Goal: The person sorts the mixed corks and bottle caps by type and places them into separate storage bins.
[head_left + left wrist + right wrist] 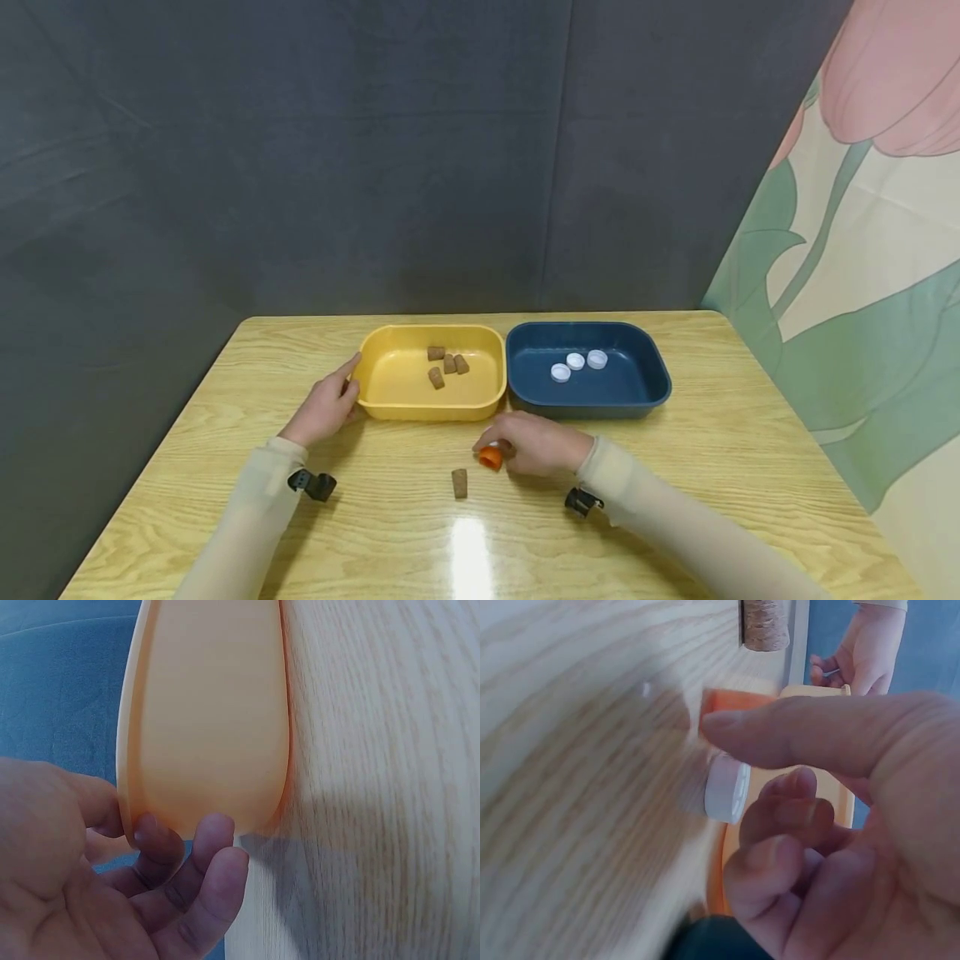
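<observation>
My left hand grips the left end of the yellow tray, its fingers bent at the rim, as the left wrist view shows. Several brown corks lie in that tray. In front of the trays, my right hand pinches an orange bottle cap low over the table; its index finger is partly hidden. Beside the orange cap, under the right fingers, a white cap stands close to the tabletop. One cork lies on the table left of the right hand.
A dark blue tray stands against the yellow tray's right side, with three white caps inside. The trays sit near the back of the wooden table. A dark curtain hangs behind, and a flower-patterned surface rises at the right.
</observation>
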Tool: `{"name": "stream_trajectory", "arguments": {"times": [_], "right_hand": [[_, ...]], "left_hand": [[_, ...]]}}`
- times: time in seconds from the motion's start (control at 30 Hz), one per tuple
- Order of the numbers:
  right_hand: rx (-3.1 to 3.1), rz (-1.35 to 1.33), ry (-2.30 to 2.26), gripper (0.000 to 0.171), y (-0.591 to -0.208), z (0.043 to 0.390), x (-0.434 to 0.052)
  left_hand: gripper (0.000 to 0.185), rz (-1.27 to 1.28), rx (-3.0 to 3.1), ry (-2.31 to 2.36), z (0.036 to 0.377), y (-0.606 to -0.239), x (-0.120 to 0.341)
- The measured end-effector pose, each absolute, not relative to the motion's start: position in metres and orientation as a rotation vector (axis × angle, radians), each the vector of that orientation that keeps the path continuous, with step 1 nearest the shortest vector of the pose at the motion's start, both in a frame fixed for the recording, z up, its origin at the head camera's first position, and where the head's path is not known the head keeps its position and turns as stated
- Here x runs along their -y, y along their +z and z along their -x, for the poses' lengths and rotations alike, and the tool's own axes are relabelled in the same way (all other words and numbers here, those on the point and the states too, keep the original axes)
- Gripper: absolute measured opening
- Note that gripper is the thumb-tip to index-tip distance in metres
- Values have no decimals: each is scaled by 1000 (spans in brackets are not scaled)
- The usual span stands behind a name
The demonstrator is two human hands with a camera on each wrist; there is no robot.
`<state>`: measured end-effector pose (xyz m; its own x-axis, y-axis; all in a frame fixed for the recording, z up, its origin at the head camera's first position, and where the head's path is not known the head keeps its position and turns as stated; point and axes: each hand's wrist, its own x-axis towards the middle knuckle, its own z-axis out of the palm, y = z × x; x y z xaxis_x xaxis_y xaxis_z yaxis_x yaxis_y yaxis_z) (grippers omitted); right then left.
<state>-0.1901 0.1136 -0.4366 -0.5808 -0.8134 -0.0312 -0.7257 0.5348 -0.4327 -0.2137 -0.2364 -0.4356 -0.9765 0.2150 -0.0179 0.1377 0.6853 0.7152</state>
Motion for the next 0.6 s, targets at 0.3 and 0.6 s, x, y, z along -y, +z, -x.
{"name": "stream_trajectory", "arguments": {"times": [0.3,0.6], "right_hand": [[-2597,1258,-532,41,-441,187,-112],[-2570,1234,-645,35,-445,187,-112]], "left_hand": [[55,-275,-2798,1169,213,-435,236],[55,-265,-2787,1173,214,-437,236]]}}
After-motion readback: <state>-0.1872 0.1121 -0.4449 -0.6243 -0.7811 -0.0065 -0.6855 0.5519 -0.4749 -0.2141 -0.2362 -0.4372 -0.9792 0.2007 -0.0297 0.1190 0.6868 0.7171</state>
